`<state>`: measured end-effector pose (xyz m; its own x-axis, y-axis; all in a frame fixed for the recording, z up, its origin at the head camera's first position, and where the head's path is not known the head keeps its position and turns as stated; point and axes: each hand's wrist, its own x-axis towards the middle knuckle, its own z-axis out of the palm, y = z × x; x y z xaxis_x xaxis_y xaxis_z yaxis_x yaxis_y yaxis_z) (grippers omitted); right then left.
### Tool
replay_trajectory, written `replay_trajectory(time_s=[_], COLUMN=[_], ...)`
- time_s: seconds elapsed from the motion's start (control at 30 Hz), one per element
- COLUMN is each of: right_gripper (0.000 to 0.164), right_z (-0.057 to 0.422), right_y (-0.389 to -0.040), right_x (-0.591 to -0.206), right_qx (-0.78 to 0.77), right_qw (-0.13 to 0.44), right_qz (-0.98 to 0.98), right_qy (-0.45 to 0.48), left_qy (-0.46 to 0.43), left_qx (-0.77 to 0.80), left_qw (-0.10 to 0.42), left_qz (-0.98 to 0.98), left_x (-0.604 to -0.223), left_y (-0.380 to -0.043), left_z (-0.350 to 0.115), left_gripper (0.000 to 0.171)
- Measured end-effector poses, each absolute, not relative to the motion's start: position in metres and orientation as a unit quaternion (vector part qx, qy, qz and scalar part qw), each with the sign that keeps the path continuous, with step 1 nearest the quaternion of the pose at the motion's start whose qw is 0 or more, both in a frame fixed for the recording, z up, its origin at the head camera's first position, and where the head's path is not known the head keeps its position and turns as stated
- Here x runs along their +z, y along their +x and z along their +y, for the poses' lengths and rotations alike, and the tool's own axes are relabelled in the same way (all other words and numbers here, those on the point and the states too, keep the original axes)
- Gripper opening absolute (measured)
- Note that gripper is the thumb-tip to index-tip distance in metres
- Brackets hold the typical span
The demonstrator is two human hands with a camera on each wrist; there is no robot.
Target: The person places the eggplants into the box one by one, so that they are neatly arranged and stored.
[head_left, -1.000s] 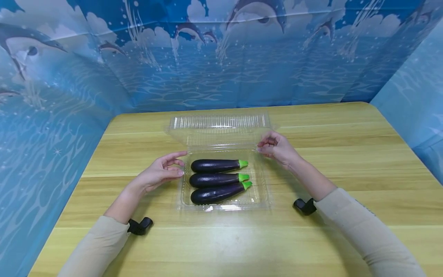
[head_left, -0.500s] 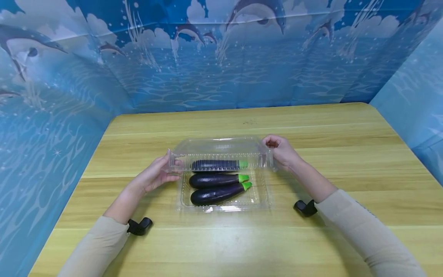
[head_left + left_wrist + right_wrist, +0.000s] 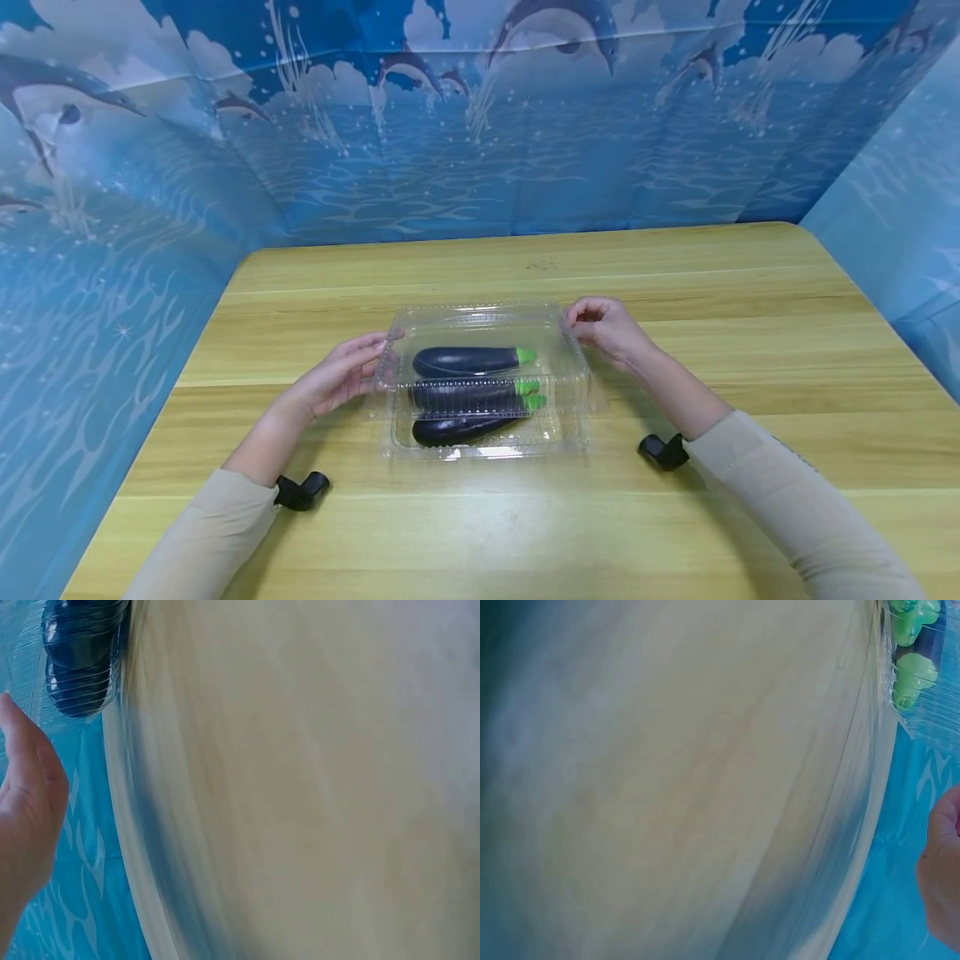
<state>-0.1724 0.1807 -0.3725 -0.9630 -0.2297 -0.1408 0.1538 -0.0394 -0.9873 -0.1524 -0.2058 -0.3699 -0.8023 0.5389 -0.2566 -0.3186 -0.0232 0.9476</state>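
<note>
A clear plastic clamshell box (image 3: 480, 452) lies in the middle of the table in the head view, with three dark purple eggplants (image 3: 463, 360) side by side inside. Its hinged lid (image 3: 480, 321) is tilted down over them, its front edge still above the base. My left hand (image 3: 348, 375) touches the lid's left side, fingers extended and partly seen through the plastic. At the lid's back right corner, my right hand (image 3: 606, 327) pinches the edge with curled fingers. The right wrist view catches the green eggplant stems (image 3: 915, 675) through the ribbed plastic wall.
The wooden table (image 3: 750, 350) reaches out on every side of the box. Behind and beside it hangs a blue cloth (image 3: 480, 183) printed with dolphins and waves. Black wrist mounts (image 3: 302, 492) sit at both sleeve cuffs.
The lid has swung from upright at the back, forward and down over the eggplants. My left hand has come to its left side; the right hand has stayed near the back right corner.
</note>
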Motion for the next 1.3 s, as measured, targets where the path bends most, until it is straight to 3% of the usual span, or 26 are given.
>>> replay_trajectory(time_s=[0.37,0.57,0.8,1.3], right_gripper=[0.042,0.038,0.031,0.018], right_z=[0.18,0.181,0.186,0.2], right_y=[-0.173,-0.173,-0.174,-0.168], right_x=[-0.373,-0.371,-0.369,-0.361], right_qx=[-0.722,-0.731,-0.732,-0.712], right_qw=[0.133,0.144,0.161,0.213], right_qz=[0.679,0.666,0.662,0.667], right_qy=[-0.022,-0.022,-0.027,-0.047], left_qy=[0.081,0.072,0.081,0.101], left_qx=[0.716,0.721,0.707,0.707], left_qw=[0.296,0.286,0.279,0.276], left_qz=[0.628,0.627,0.644,0.643], left_x=[-0.371,-0.371,-0.373,-0.375], left_y=[-0.151,-0.151,-0.152,-0.152], left_z=[-0.207,-0.207,-0.207,-0.208], left_gripper=[0.053,0.032,0.052,0.048])
